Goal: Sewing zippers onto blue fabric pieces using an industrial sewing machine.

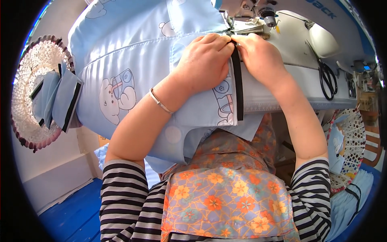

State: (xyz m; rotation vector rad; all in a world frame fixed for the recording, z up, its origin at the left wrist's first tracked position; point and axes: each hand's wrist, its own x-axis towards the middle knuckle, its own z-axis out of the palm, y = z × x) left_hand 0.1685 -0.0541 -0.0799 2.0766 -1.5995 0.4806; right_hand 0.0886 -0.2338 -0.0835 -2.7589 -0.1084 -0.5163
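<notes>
Light blue fabric [153, 60] printed with cartoon bears spreads over the sewing table and drapes down in front of it. Along its right edge runs a narrow black strip [239, 92], leading up to the needle area of a sewing machine [268, 18]. My left hand [207, 60] lies on the fabric, its fingers closed together at the edge just below the presser foot [229, 29]. From the other side my right hand [260, 54] pinches the top of the black strip, its fingertips nearly touching the left ones. The fingertips partly hide the seam.
Black-handled scissors [327, 78] lie on the table to the right. A crocheted basket [40, 46] with folded blue pieces is at the left; another basket [354, 139] with blue pieces hangs low right. Blue fabric with a black band [358, 201] lies below it.
</notes>
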